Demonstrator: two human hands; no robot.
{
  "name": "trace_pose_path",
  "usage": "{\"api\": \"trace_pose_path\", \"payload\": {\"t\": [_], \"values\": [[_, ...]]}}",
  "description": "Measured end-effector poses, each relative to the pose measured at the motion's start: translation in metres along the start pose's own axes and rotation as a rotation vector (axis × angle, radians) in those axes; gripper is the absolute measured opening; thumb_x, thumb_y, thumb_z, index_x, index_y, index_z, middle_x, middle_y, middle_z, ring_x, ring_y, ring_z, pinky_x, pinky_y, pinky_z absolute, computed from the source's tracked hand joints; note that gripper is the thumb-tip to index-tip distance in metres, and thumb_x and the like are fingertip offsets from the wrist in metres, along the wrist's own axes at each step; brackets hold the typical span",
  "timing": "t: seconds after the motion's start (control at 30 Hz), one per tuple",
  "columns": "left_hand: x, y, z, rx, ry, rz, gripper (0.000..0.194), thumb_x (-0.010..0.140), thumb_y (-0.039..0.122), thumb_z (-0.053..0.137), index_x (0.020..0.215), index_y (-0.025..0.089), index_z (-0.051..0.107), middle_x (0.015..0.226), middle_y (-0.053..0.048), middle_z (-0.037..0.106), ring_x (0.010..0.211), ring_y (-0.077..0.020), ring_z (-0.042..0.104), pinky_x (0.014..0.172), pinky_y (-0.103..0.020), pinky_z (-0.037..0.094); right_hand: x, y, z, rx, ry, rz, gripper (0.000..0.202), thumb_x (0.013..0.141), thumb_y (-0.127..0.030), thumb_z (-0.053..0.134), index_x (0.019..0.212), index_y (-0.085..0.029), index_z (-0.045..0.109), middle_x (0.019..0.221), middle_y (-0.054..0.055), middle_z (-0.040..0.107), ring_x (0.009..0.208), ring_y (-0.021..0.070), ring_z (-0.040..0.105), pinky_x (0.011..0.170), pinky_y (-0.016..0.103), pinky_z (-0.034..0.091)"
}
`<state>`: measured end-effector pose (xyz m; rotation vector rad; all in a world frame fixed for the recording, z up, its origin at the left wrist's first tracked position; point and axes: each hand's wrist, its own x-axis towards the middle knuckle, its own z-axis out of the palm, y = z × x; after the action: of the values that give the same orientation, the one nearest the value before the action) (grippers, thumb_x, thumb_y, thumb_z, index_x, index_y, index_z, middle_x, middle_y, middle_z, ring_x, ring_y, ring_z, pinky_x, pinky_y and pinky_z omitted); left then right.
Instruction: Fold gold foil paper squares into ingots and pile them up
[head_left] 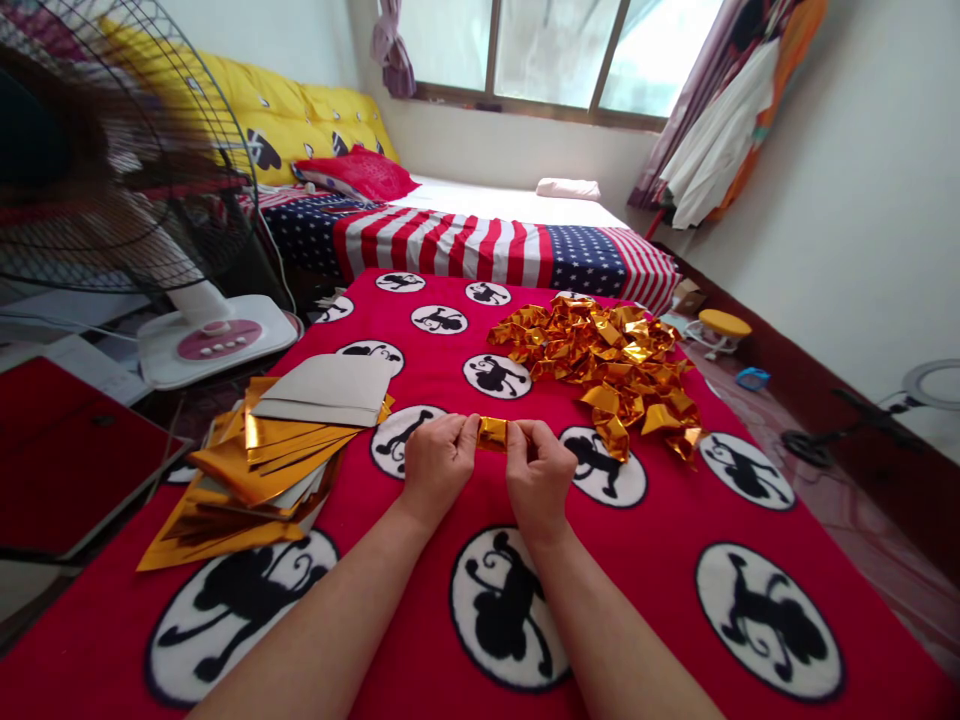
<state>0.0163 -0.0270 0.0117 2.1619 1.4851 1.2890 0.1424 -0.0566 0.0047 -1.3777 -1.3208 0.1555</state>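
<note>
Between my two hands, above the red cloth, is a small piece of shiny gold foil paper [493,434]. My left hand [442,455] pinches its left end with thumb and fingers. Its right end is pinched by my right hand [540,465]. A fanned stack of gold paper sheets [281,485] lies to the left of my hands, with grey-white sheets [330,388] on top. Beyond my right hand, a loose heap of folded gold foil pieces [611,350] spreads over the cloth.
The red cloth [637,600] with round monkey patterns covers the surface. An electric fan [217,340] stands at the left beside a red board [67,450]. A bed [465,245] is behind; a yellow stool [724,323] stands at right.
</note>
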Motion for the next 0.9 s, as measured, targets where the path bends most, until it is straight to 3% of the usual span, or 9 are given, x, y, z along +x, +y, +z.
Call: {"api": "trace_pose_path", "payload": {"t": [0.17, 0.47, 0.53, 0.6, 0.7, 0.8, 0.9], "values": [[0.001, -0.001, -0.002, -0.095, -0.002, -0.048, 0.045, 0.094, 0.036, 0.042, 0.054, 0.018, 0.049, 0.051, 0.0, 0.052, 0.048, -0.0107, 0.044, 0.053, -0.028, 0.026, 0.0, 0.001, 0.0, 0.024, -0.033, 0.018, 0.021, 0.09, -0.028, 0.051, 0.075, -0.018, 0.061, 0.063, 0.0, 0.058, 0.055, 0.0123, 0.052, 0.056, 0.024, 0.039], [0.0, -0.001, -0.001, -0.047, 0.008, -0.034, 0.047, 0.094, 0.036, 0.041, 0.051, 0.018, 0.046, 0.05, -0.001, 0.05, 0.047, -0.0112, 0.042, 0.053, -0.029, 0.025, 0.0, 0.0, -0.001, 0.067, -0.034, 0.083, 0.023, 0.088, -0.033, 0.053, 0.074, -0.018, 0.062, 0.062, 0.0, 0.058, 0.056, 0.0129, 0.051, 0.056, 0.025, 0.039], [-0.001, -0.002, -0.003, -0.1, 0.004, -0.057, 0.049, 0.096, 0.038, 0.038, 0.051, 0.018, 0.045, 0.049, 0.0, 0.048, 0.047, -0.0113, 0.042, 0.052, -0.029, 0.024, 0.001, 0.002, 0.0, 0.181, -0.028, 0.196, 0.024, 0.086, -0.036, 0.056, 0.072, -0.018, 0.061, 0.06, -0.001, 0.055, 0.053, 0.0116, 0.048, 0.052, 0.024, 0.037], [-0.001, -0.003, -0.005, -0.17, 0.006, -0.069, 0.05, 0.097, 0.039, 0.034, 0.053, 0.018, 0.047, 0.048, 0.0, 0.046, 0.048, -0.0115, 0.042, 0.052, -0.028, 0.026, 0.004, 0.005, 0.0, 0.409, -0.056, 0.4, 0.024, 0.082, -0.04, 0.06, 0.07, -0.018, 0.059, 0.054, -0.005, 0.048, 0.044, 0.0087, 0.038, 0.043, 0.023, 0.029], [-0.001, -0.001, -0.007, -0.279, 0.035, -0.027, 0.038, 0.096, 0.037, 0.039, 0.068, 0.018, 0.057, 0.057, 0.001, 0.051, 0.055, -0.0117, 0.047, 0.056, -0.026, 0.033, 0.011, 0.008, -0.001, 0.793, -0.213, 0.679, 0.026, 0.071, -0.041, 0.067, 0.068, -0.019, 0.054, 0.047, -0.009, 0.039, 0.035, 0.0046, 0.024, 0.035, 0.02, 0.016], [-0.002, 0.006, -0.008, -0.373, 0.073, 0.084, 0.019, 0.092, 0.03, 0.052, 0.081, 0.017, 0.06, 0.07, 0.0, 0.057, 0.061, -0.0108, 0.05, 0.059, -0.024, 0.037, 0.019, 0.01, -0.005, 0.969, -0.357, 0.75, 0.025, 0.064, -0.034, 0.071, 0.063, -0.019, 0.051, 0.046, -0.01, 0.038, 0.034, 0.0026, 0.021, 0.035, 0.018, 0.016], [-0.003, 0.012, -0.007, -0.419, 0.104, 0.189, 0.008, 0.088, 0.024, 0.059, 0.083, 0.018, 0.061, 0.076, -0.001, 0.06, 0.063, -0.0097, 0.051, 0.059, -0.022, 0.04, 0.021, 0.01, -0.007, 1.021, -0.398, 0.753, 0.025, 0.064, -0.029, 0.071, 0.06, -0.019, 0.049, 0.045, -0.01, 0.038, 0.034, 0.0017, 0.021, 0.035, 0.017, 0.017]]}}
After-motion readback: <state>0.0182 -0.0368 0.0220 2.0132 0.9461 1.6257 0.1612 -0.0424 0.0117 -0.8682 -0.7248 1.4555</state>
